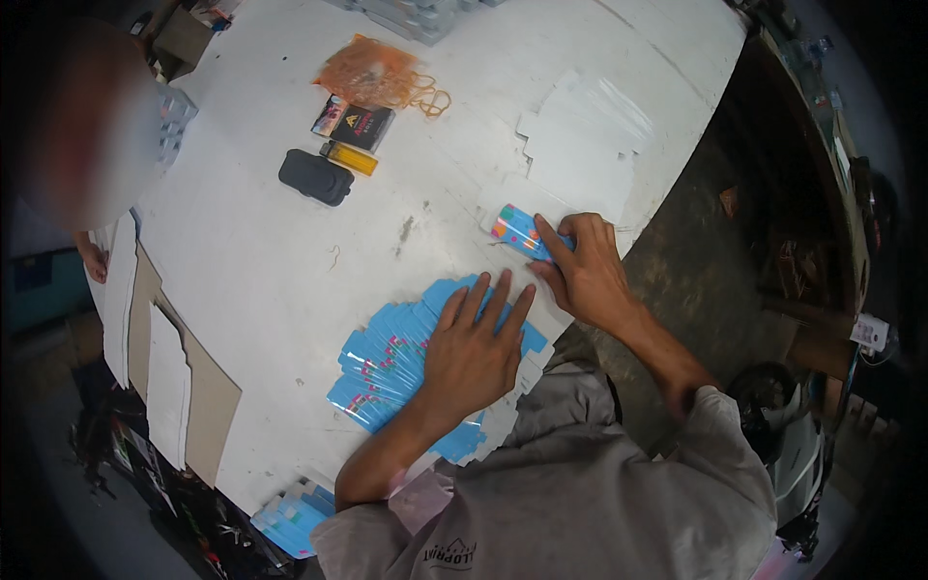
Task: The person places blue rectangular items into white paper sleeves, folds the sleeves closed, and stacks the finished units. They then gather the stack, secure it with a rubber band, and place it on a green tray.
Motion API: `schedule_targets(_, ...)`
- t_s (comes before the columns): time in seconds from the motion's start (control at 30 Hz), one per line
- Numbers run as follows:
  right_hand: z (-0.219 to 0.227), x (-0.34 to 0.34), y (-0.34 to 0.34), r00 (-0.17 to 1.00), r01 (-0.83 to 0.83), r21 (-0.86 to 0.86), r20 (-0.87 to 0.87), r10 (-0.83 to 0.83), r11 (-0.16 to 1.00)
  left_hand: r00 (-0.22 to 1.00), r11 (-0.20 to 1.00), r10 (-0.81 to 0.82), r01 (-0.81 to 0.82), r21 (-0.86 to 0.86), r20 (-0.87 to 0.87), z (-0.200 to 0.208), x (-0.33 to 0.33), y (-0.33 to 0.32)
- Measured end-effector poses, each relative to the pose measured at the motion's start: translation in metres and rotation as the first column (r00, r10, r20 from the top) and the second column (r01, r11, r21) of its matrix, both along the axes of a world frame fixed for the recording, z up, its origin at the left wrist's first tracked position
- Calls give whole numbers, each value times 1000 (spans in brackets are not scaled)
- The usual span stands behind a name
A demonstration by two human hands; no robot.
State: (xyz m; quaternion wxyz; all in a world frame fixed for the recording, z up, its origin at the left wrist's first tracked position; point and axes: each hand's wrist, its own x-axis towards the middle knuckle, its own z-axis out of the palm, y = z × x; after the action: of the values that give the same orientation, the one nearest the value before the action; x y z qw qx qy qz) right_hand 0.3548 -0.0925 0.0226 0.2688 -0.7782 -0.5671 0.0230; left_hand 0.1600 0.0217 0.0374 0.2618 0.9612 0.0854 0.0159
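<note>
My left hand (474, 353) lies flat, fingers spread, on a fanned stack of flat blue carton blanks (387, 362) near the front edge of the white table (271, 261). My right hand (585, 271) reaches just beyond that stack and grips one small blue carton (512, 228) with coloured marks, pressing it against the tabletop. A spread of white flat blanks (580, 145) lies behind the right hand.
A black pouch (316, 177), a yellow lighter (350, 158), a dark small packet (354, 124) and an orange bag with rubber bands (382, 77) sit at the far middle. Cardboard sheets (169, 377) lean at the table's left. Another person (87, 126) is at the far left. More blue cartons (295, 517) lie below the table edge.
</note>
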Motion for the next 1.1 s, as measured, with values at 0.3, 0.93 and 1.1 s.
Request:
schedule_targets(0.3,13,-6,-7,828,-145,-118,-558,55,982,996,990,-87,87,107,-6,-6,-1,-4)
schedule_targets(0.93,-17,16,-8,995,86,39,-57,-84,996,997,998,-56,58,-36,59,-3,-3,5)
schedule_targets(1.1,-20,16,-10,996,33,-8,80,-32,999,999,995,-42,44,-95,28,-9,-4,3)
